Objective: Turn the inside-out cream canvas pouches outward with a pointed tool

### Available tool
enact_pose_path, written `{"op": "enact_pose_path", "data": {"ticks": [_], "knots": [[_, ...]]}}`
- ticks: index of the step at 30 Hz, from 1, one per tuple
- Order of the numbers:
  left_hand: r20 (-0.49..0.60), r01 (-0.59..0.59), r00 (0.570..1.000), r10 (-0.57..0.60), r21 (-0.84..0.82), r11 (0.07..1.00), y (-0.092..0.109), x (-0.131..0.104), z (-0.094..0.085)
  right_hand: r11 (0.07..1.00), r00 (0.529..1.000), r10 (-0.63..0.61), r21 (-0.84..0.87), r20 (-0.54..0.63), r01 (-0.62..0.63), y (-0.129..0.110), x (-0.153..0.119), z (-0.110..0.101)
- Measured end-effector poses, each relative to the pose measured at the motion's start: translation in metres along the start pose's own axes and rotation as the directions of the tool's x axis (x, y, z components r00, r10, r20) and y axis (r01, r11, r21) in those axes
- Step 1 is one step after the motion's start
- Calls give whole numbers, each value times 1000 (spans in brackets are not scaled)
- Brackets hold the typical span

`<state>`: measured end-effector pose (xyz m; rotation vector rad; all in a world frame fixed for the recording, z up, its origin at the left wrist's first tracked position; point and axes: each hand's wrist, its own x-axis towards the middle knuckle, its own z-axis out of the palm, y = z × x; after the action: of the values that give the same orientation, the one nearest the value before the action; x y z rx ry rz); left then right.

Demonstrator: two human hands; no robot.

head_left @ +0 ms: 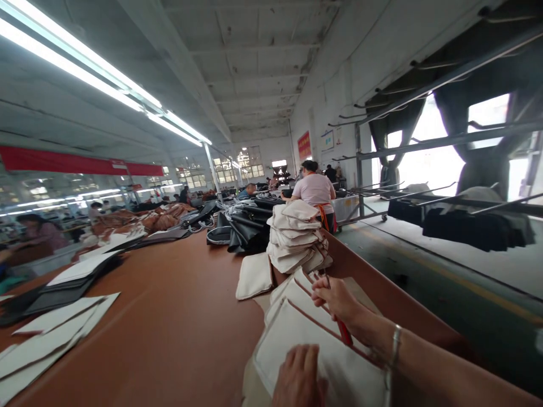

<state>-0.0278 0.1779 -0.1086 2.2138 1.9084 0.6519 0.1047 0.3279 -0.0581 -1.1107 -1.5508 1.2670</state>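
Note:
At the bottom, my left hand lies on a cream fabric panel with brown edging, its fingers stretched out and somewhat blurred. My right hand, with a bracelet at the wrist, is closed around a slim tool with a red handle. A dark tip shows above the fingers; the tool's exact kind cannot be made out. Under both hands, several cream panels overlap along the table's right edge. Just beyond them rises a stack of cream sewn pieces, with a single cream piece lying beside it.
The brown-covered table stretches away ahead. Black bag pieces are heaped behind the stack, and flat white and black panels lie at left. A person stands beyond the stack. A metal rack stands right of the aisle.

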Motion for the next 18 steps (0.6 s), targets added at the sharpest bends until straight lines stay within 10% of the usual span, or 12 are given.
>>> {"op": "enact_pose_path", "data": {"ticks": [7, 13, 18], "knots": [[162, -227, 964, 211, 89, 970, 35, 87, 21, 983, 995, -79, -160, 56, 87, 7, -1, -73], [254, -288, 937, 238, 183, 940, 48, 76, 20, 926, 932, -71, -323, 356, 194, 27, 7, -60], [316, -135, 948, 40, 287, 948, 44, 45, 17, 762, 892, -52, -560, 449, 327, 44, -1, -36]]}}
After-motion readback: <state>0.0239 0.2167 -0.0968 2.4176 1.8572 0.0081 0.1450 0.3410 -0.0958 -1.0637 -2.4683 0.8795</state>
